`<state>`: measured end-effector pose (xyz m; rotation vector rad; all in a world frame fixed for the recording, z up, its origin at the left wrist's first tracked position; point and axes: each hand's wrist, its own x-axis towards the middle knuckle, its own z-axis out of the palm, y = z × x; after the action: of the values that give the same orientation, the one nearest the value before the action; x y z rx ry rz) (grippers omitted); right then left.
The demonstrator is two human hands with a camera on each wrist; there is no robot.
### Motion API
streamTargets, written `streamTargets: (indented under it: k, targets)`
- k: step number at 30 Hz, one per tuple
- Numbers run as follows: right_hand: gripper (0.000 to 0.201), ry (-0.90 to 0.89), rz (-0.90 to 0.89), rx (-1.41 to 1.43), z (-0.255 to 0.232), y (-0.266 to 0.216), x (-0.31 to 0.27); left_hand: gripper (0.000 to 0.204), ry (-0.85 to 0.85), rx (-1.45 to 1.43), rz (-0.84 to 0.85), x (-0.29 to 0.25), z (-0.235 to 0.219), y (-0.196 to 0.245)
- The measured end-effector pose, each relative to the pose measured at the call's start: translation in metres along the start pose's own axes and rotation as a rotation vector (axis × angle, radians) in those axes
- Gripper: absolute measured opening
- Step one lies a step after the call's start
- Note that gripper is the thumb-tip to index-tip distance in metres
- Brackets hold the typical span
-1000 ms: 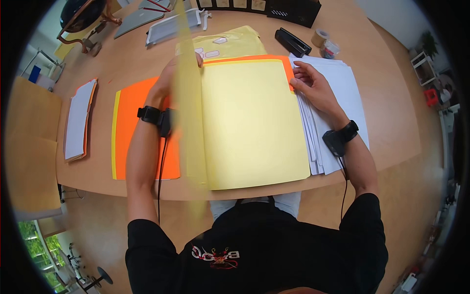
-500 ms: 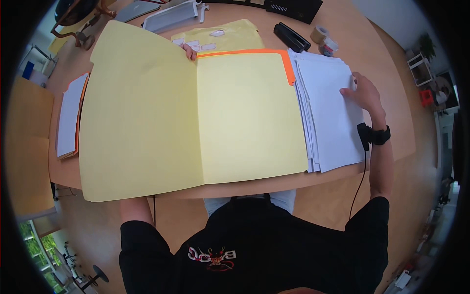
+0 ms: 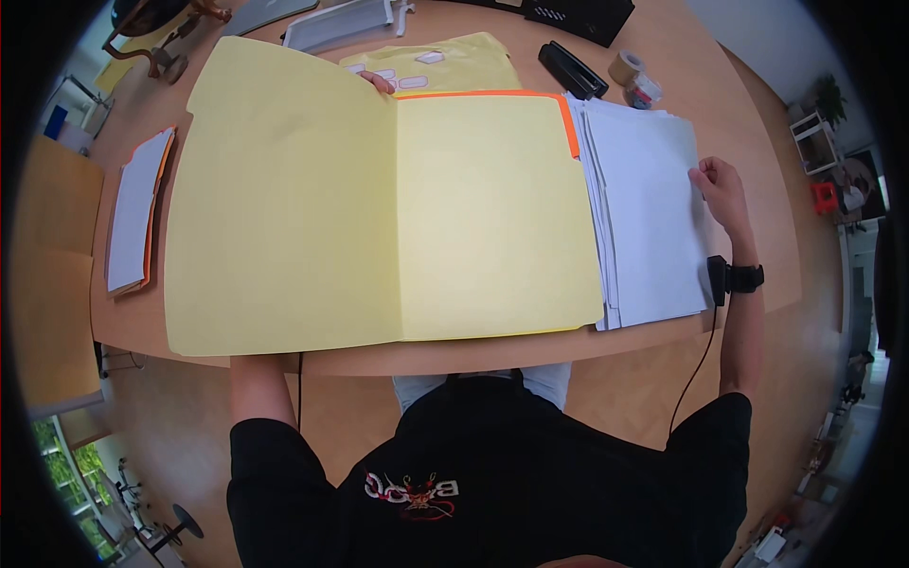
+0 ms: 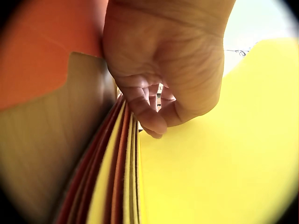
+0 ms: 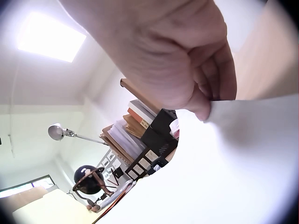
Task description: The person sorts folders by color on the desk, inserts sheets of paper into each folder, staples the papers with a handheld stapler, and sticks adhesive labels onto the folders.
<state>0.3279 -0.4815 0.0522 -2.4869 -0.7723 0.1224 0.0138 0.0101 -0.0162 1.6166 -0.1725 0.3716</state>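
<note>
A pale yellow folder [image 3: 492,218] lies spread on top of a stack of folders, its cover [image 3: 284,199] turned to the left. At the top of the fold, the left hand [image 3: 377,82] shows only its fingers; the cover hides the rest. In the left wrist view that hand [image 4: 168,65] curls its fingers at the upper edge of the layered folders [image 4: 124,172]. On the right, the right hand [image 3: 724,194] pinches the right edge of the white paper stack [image 3: 649,208]; the right wrist view shows its thumb and fingers [image 5: 203,109] on a sheet [image 5: 233,163].
Beyond the folder lie a yellow packet with labels [image 3: 464,64], a black stapler-like tool [image 3: 573,71], a tape roll [image 3: 625,66] and a small clear container [image 3: 644,92]. A pile of papers and orange folders [image 3: 133,218] lies at the left. A globe [image 3: 142,14] stands at the back left.
The yellow cover has swung open to the left over the orange folder and left forearm. The right hand has moved from the folder's corner to the paper stack's right edge and closed on it.
</note>
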Motion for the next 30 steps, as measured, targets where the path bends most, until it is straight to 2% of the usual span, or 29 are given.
streamTargets:
  k: [4, 6, 7, 9, 12, 21, 24, 27, 30]
  targets:
    - [0.02, -0.035, 0.002, 0.037, -0.002, 0.011, -0.001, 0.029, 0.004, -0.008, 0.012, 0.001, 0.003, 0.002]
    - [0.021, 0.095, -0.021, 0.076, 0.001, 0.009, -0.002, 0.03, 0.009, -0.01, 0.018, 0.005, 0.004, 0.002]
    - [0.021, 0.094, -0.021, 0.076, 0.001, 0.006, -0.004, 0.03, 0.012, -0.012, 0.02, 0.006, 0.004, 0.002]
    - [0.021, 0.025, 0.067, 0.2, 0.001, -0.009, -0.011, 0.03, 0.016, -0.015, 0.024, 0.008, 0.002, 0.003]
    - [0.021, -0.014, 0.106, 0.16, 0.0, -0.004, -0.007, 0.03, 0.019, -0.019, 0.032, 0.011, 0.002, 0.003]
    - [0.023, -0.033, 0.08, 0.343, 0.004, -0.007, -0.009, 0.03, 0.047, -0.035, 0.055, 0.01, 0.003, 0.005]
    - [0.024, -0.107, 0.171, 0.218, 0.002, -0.021, -0.015, 0.03, 0.051, -0.04, 0.062, 0.013, 0.001, 0.005]
    - [0.024, -0.162, 0.161, 0.131, 0.004, -0.005, -0.007, 0.03, 0.055, -0.043, 0.069, 0.012, 0.0, 0.007]
    - [0.021, -0.162, 0.139, 0.234, 0.007, -0.002, -0.007, 0.03, 0.06, -0.044, 0.076, 0.012, 0.0, 0.008]
